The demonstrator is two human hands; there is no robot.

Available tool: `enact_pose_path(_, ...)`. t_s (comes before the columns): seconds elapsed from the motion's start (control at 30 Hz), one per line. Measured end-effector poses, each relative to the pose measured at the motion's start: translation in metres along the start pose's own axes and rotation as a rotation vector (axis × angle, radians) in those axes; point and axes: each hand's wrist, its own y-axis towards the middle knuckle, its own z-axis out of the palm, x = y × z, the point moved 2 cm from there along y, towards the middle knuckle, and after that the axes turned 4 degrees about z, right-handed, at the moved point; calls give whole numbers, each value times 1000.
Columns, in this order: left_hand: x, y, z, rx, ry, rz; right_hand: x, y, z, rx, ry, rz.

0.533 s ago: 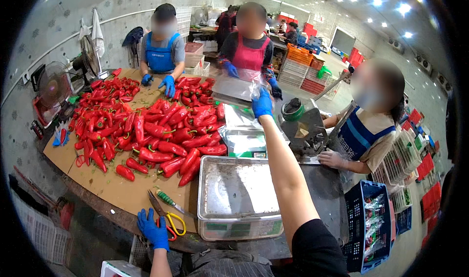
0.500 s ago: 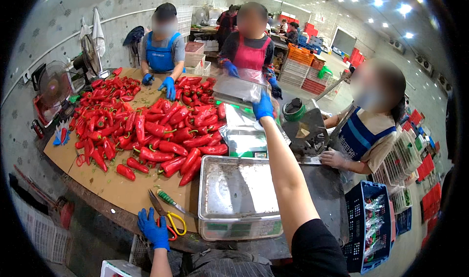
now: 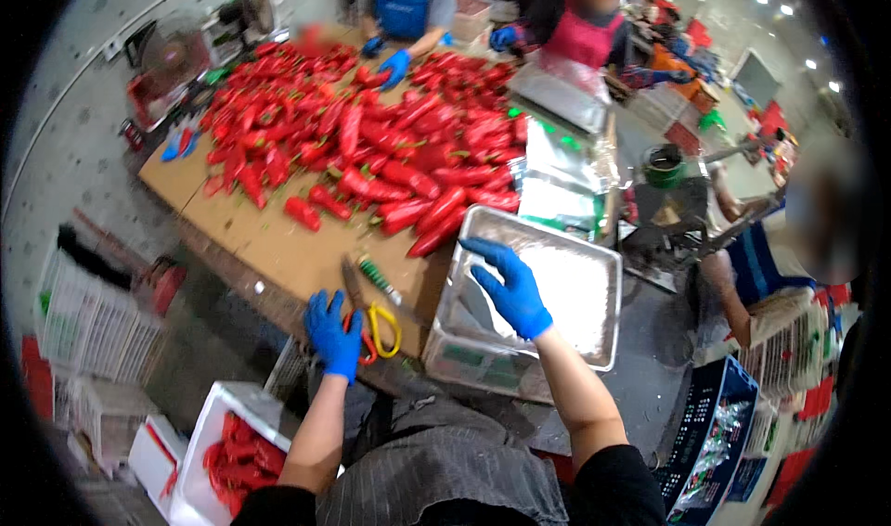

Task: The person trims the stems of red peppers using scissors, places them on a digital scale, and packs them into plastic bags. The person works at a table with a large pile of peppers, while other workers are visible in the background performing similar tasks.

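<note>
My left hand (image 3: 334, 336), in a blue glove, rests on the table's near edge with its fingers spread. Right beside it lie scissors (image 3: 379, 327) with one red and one yellow handle. A green-handled knife (image 3: 373, 271) sits just beyond them. Over a shallow metal tray (image 3: 583, 248) is my right hand (image 3: 509, 287), also gloved in blue, fingers extended and apart; nothing shows in its grasp. The tray sits on top of a clear plastic bin (image 3: 483, 366). Left of it, long red peppers (image 3: 371, 141) lie heaped on cardboard (image 3: 251, 248).
Stacked plastic packaging (image 3: 561, 169) lies beyond the tray. Co-workers stand across the table and at the right, by a metal device (image 3: 664, 206). A blue crate (image 3: 705, 442) with bagged items is at lower right; a white foam box (image 3: 209, 442) of peppers at lower left.
My right hand has drawn back from the far packaging to above the metal tray. The view has tilted down and shifted. My left hand stays by the scissors.
</note>
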Motion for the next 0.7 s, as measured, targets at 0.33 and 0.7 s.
enact_pose_path(0.33,-24,35,-15,-111,-100,-30,30,-130,69,148,540,454)
enact_pose_path(0.7,-81,173,87,156,48,303,19,-138,56,166,298,433)
